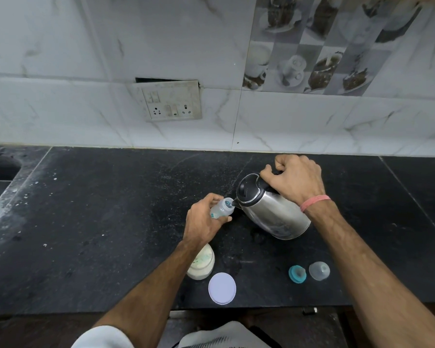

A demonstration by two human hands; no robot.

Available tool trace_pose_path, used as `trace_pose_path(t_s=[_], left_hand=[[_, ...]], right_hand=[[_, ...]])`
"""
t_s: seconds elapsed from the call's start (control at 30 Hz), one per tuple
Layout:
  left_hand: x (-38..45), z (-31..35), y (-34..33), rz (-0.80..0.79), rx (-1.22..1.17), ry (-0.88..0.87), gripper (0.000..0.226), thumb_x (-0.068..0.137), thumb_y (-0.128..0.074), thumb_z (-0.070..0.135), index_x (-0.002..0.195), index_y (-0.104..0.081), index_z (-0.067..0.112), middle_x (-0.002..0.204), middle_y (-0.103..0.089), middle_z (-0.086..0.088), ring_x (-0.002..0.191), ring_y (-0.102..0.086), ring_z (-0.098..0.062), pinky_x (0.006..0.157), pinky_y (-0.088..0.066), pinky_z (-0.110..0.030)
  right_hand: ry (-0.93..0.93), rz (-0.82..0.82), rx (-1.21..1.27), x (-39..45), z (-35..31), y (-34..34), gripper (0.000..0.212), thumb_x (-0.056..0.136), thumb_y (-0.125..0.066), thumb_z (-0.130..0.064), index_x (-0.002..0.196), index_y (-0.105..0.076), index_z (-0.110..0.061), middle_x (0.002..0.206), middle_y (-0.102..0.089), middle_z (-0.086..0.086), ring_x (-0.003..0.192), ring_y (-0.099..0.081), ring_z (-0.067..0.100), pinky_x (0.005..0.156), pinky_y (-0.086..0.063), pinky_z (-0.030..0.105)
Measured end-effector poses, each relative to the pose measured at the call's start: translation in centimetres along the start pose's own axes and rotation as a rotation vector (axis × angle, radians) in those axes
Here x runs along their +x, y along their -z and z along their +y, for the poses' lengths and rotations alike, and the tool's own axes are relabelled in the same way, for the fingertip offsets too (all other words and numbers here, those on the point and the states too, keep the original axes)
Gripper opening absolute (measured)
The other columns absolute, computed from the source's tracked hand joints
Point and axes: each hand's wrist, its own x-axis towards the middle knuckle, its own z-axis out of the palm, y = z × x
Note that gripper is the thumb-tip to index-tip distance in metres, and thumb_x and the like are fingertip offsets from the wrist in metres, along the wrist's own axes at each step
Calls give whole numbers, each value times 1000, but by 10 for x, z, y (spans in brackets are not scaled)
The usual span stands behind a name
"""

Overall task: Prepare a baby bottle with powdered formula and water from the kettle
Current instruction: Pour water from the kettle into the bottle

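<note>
The bottle (pixel 222 208) is held above the bench (pixel 111 222), tilted so its open mouth meets the kettle (pixel 271 209) spout. The left hand (pixel 203 222) keeps a closed grip round it; the right hand (pixel 295 178) wraps the kettle handle, tipping it to pour. Any stream or fill level is too small to tell. The left forearm partly hides the jar (pixel 204 266).

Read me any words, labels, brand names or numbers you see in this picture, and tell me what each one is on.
No text is legible.
Baby bottle in the left hand: blue marks on its side, too small to read.
Formula jar: greenish label print, blurred.
Cloth at the bottom edge: dark letters cut off by the frame, unreadable.
Kettle, white lid and switch plate: no readable writing visible.
</note>
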Motion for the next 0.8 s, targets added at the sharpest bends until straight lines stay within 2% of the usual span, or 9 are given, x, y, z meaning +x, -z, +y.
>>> trace_pose_path(t_s=[0.33,0.8], left_hand=[[0,-2,0,10,-13,6,64,73,-110,34,126,-74,38,119,-81,22,113,-76,1,103,-67,-40],[2,-1,0,9,-9,21,64,74,-110,35,125,-72,41,121,-80,21,117,-76,-2,105,-66,-43]], right_hand=[[2,1,4,2,-2,0,51,92,-65,-49,64,-35,-18,54,-43,-6,59,-50,26,72,-48,40],[7,-2,7,1,-4,0,51,92,-65,-47,64,-33,-18,53,-37,-6,54,-41,20,71,-46,40]])
